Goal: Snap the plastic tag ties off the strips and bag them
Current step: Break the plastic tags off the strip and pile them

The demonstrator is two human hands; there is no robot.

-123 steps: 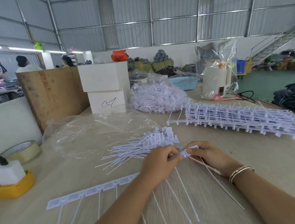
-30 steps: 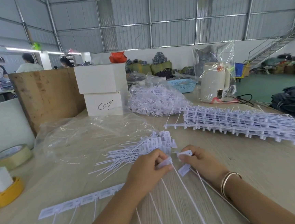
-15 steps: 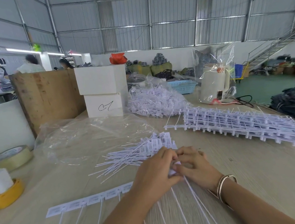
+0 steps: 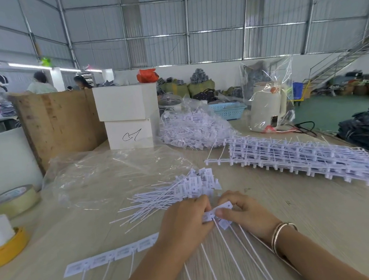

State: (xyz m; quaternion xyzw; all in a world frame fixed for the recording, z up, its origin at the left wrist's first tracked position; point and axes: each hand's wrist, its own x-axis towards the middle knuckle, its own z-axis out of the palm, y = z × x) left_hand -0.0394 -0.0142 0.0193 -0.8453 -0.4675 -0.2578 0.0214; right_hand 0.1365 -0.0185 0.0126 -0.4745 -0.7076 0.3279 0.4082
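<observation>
Now pinching one tag tie (image 4: 222, 208) in right hand (image 4: 246, 215), left hand (image 4: 186, 222) gripping strip (image 4: 113, 255) steady for snapping.

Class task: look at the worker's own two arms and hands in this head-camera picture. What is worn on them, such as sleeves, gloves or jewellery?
Both forearms are bare: no sleeves show and no gloves are worn. The left hand and its wrist carry nothing. The right hand has thin metal bangles round the wrist, silver and gold in tone, stacked close together. No rings or watch are visible on either hand.
</observation>
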